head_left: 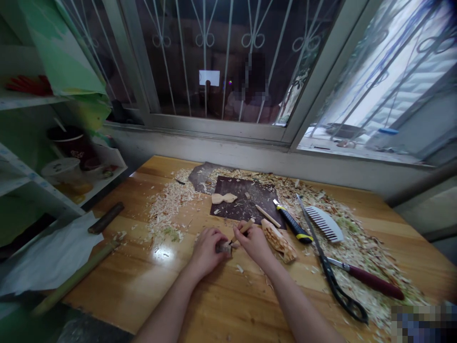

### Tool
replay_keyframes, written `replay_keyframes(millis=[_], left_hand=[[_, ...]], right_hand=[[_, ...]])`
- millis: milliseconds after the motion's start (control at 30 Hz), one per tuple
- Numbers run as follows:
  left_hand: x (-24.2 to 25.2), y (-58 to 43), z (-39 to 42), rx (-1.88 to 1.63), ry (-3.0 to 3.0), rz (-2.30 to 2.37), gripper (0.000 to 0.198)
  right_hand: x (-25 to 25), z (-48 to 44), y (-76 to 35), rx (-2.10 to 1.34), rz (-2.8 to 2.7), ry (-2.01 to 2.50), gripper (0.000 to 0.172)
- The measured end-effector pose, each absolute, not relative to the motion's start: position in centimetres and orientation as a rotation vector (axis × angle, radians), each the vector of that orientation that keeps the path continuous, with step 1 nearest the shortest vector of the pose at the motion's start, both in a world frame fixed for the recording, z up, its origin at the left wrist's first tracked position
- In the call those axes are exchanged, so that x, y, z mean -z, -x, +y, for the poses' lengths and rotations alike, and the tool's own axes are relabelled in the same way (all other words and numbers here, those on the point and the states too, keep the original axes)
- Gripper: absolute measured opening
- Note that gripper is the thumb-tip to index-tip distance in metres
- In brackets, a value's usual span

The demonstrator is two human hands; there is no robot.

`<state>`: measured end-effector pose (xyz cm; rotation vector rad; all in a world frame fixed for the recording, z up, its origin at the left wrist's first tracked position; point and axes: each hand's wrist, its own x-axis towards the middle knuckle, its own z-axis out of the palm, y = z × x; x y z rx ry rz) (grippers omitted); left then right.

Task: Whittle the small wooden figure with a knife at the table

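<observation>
My left hand (207, 248) is closed around a small piece of wood (224, 247), pressing it to the wooden table (143, 281). My right hand (254, 242) grips a carving knife with a wooden handle (244, 229), its tip against the small piece. A carved wooden block (279, 240) lies just right of my right hand. Beyond my hands a dark mat (246, 202) carries a bow-shaped wooden piece (223, 198) and a thin stick (267, 216).
Wood shavings (167, 207) cover much of the table. Right of the mat lie a yellow-and-black utility knife (293, 224), a white comb (325, 223), long black scissors (330, 271) and a red-handled tool (371, 280). A bamboo stick (76, 276) and shelves (43, 186) are at the left.
</observation>
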<state>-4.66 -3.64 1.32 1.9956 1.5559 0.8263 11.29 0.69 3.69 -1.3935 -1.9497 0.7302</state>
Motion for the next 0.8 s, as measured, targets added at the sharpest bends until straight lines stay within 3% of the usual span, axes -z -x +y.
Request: replay_keyframes(millis=[800], left_hand=[[-1.34,4.51,-3.51,-0.822,-1.994,1.563,0.035]], right_hand=[[-4.00,0.50,-10.61,-0.611,-2.130,1.395,0.025]])
